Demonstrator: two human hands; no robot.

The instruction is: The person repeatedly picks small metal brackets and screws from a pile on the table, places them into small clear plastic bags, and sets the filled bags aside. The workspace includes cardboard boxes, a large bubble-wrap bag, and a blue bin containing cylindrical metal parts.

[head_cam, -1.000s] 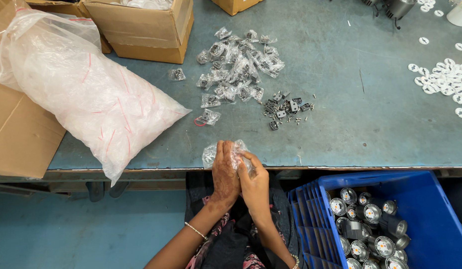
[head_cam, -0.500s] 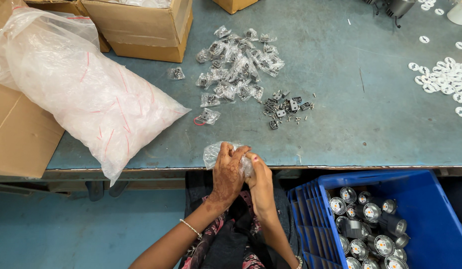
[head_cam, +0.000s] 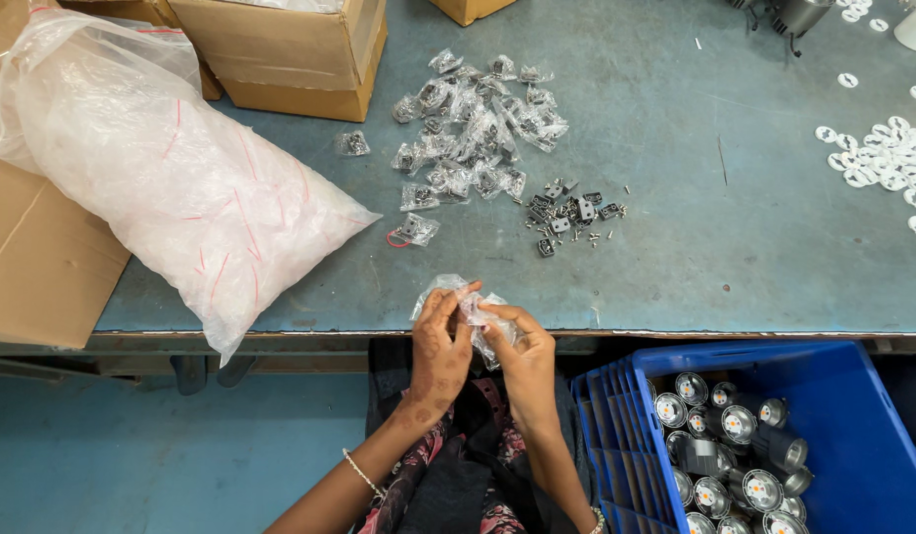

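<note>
Left hand and right hand meet at the near edge of the table, both closed by the fingertips on one small clear plastic bag, held between them just above the table edge. Fingers curled, pinching the film; bag contents cannot be made out. Beyond the hands, a heap of small filled packets lies mid-table, with a scatter of loose metal clips and screws just to its right. One single packet lies apart, nearer the hands. Large clear sack rests on the table's left, against cardboard boxes. White rings lie far right. Blue crate of round lamp parts sits below the table, right of the person.
</note>
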